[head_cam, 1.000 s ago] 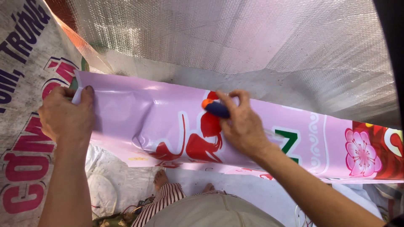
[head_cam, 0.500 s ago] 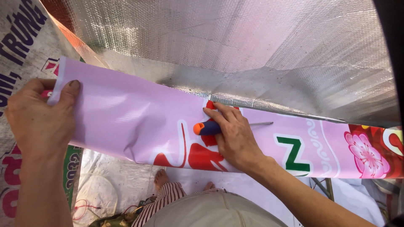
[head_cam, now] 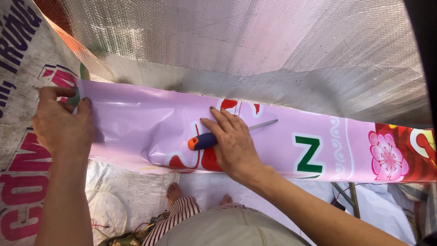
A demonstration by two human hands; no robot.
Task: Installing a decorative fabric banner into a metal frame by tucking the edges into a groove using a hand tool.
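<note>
A long pink printed banner strip [head_cam: 150,123] with red and green letters and a flower runs across the view, lying against silver bubble foil. My left hand [head_cam: 63,125] pinches its left end at the top corner. My right hand [head_cam: 234,143] presses flat on the middle of the strip and holds a screwdriver [head_cam: 205,140] with a blue and orange handle. Its metal shaft [head_cam: 263,124] sticks out to the right past my fingers, lying along the banner.
Silver bubble foil [head_cam: 255,41] fills the upper view. A white banner with pink and purple print [head_cam: 20,73] hangs at the left. Below are white woven sheeting [head_cam: 123,196], a person's bare feet [head_cam: 174,191], and a metal stand leg [head_cam: 353,200] at the lower right.
My left hand has slid left and then slightly right along the strip's end. My right hand has moved lower and flattened on the banner, and the screwdriver's shaft now shows.
</note>
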